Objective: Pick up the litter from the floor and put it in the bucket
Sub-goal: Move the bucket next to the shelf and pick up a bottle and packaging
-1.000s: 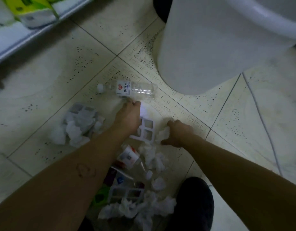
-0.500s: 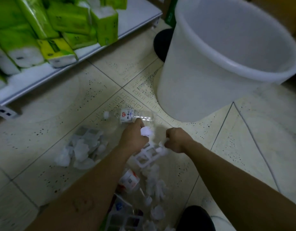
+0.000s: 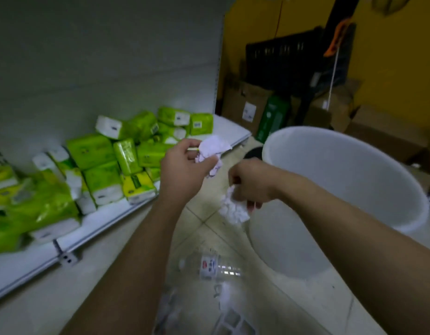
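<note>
My left hand [image 3: 185,170] is raised in front of me and pinches a crumpled white tissue [image 3: 212,149]. To its right, my right hand [image 3: 251,183] grips another wad of white tissue [image 3: 233,209] that hangs below the fist. Both hands are just left of the large white bucket [image 3: 354,180], close to its rim and outside it. On the floor below lie a clear plastic bottle [image 3: 214,265] with a red and white label, a white plastic grid piece [image 3: 233,321] and more tissue scraps [image 3: 225,296].
A low white shelf [image 3: 93,228] at the left carries several green and yellow tissue packs [image 3: 100,165]. Cardboard boxes [image 3: 247,105] and a dark crate [image 3: 293,61] stand behind the bucket against a yellow wall. Tiled floor lies between the shelf and the bucket.
Both hands have lifted from the litter on the floor to bucket-rim height, each carrying tissue. The view has tilted up, so the shelf, wall and boxes now show.
</note>
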The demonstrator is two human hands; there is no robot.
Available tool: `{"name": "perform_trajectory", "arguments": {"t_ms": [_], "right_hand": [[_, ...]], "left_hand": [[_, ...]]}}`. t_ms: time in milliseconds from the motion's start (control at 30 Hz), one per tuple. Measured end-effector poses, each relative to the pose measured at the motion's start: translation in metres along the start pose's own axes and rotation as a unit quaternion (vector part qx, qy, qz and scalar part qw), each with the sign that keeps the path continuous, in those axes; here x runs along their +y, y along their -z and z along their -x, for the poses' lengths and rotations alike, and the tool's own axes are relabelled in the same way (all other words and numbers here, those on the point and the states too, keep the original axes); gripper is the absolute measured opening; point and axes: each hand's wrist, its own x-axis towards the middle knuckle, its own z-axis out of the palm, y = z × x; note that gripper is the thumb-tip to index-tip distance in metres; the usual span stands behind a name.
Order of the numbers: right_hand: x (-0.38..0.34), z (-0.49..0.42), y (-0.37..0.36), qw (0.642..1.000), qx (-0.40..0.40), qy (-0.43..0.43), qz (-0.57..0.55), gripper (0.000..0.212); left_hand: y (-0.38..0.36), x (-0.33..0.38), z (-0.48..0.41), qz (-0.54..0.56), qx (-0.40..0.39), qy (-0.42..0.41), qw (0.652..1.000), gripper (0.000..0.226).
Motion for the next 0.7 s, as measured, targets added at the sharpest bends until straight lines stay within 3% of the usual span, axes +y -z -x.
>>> {"name": "perform_trajectory", "arguments": {"t_ms": [133, 267, 367, 500, 600, 700], "right_hand": [[0.014, 0.02, 0.071, 0.99, 0.135, -0.02, 0.039, 0.005], [0.081, 0.041, 0.095, 0.959, 0.271, -0.08, 0.002, 0.007], [0.131, 0.047, 0.093, 0.956, 0.247, -0.143, -0.067, 0.022], [0.173, 0.047, 0.073, 0.957, 0.2, -0.185, -0.105, 0.056], [0.187, 0.045, 0.068, 0.958, 0.194, -0.173, -0.124, 0.056], [0.185, 0.037, 0.066, 0.966, 0.205, -0.105, -0.119, 0.056]], "left_hand": [[-0.012, 0.047, -0.025, 0.014, 0.017, -0.024, 0.999, 0.033], [-0.054, 0.065, -0.023, -0.057, -0.042, -0.058, 0.996, 0.032], [-0.098, 0.073, -0.011, -0.099, -0.108, -0.063, 0.987, 0.037], [-0.143, 0.076, 0.004, -0.161, -0.173, -0.069, 0.969, 0.052], [-0.162, 0.07, 0.01, -0.224, -0.213, -0.083, 0.947, 0.067], [-0.165, 0.059, 0.013, -0.262, -0.221, -0.097, 0.934, 0.063]]}}
